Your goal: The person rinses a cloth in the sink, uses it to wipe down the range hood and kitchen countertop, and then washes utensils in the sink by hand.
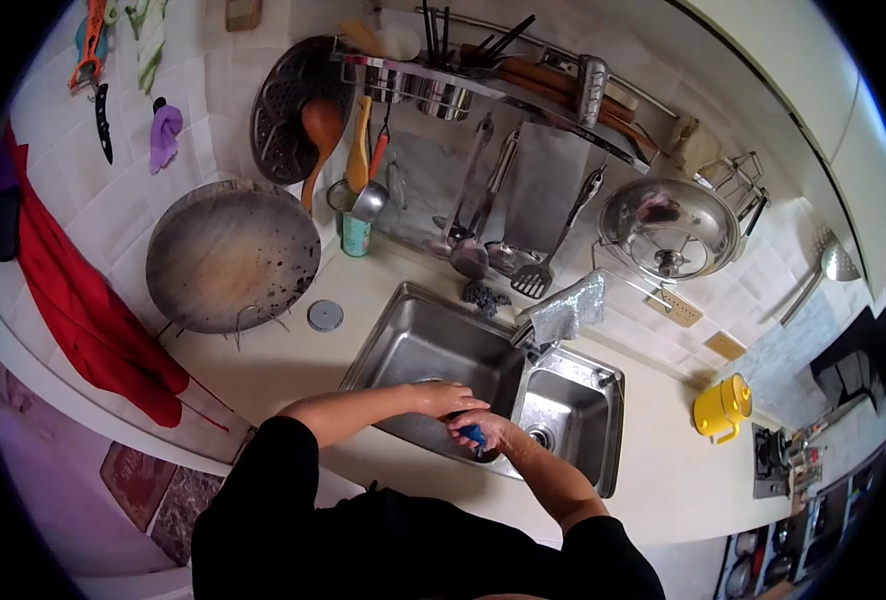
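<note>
Over the front of the large sink basin (388, 345), my two hands meet close together and look wet. My right hand (488, 428) is closed round a small blue object (473, 434); its kind is mostly hidden by the fingers. Just above and beside it, my left hand (445, 398) lies with its fingers stretched out toward the right hand. A dark patch shows between the hands, but I cannot make out what it is. The tap (538, 335), with a silvery cloth (568, 308) draped over it, stands behind the sink.
A smaller basin (573, 400) adjoins on the right. Left on the counter are a large round board (233, 257) and a round grey lid (325, 316). A yellow jug (723, 407) stands at right. Utensils such as a slotted turner (533, 279) hang behind, below a rack (513, 97).
</note>
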`<action>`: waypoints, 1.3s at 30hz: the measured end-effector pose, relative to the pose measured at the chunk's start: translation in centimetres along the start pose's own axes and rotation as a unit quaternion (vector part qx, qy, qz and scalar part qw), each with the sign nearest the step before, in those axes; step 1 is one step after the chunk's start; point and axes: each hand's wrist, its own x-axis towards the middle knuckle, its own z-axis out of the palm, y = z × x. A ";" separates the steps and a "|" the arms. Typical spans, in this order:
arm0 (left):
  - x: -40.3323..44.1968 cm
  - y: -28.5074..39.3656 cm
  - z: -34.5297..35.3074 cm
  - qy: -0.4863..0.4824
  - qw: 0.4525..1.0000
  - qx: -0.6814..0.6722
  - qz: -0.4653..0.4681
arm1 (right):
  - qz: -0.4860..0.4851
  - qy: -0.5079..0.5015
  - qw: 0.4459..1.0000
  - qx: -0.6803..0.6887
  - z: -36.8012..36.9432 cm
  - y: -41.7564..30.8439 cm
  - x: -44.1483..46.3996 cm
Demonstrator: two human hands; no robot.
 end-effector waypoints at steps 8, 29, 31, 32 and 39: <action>1.2 -0.9 7.6 -0.079 0.928 0.033 -0.363 | -0.049 0.261 0.632 -0.728 0.5 -0.4 2.4; -1.7 0.0 4.9 0.161 0.981 0.099 -0.034 | -0.007 -0.129 0.954 0.270 -1.7 1.3 0.7; -1.2 -0.2 4.7 0.160 0.987 0.025 -0.016 | 0.002 -0.212 0.937 0.279 0.0 1.4 0.1; -1.0 0.1 4.0 0.108 0.993 0.018 -0.039 | 0.006 -0.252 0.925 0.284 0.6 1.4 -0.3; 0.0 -0.6 1.8 -0.042 0.981 0.118 -0.148 | 0.099 -0.133 0.983 0.081 1.4 -1.3 -1.9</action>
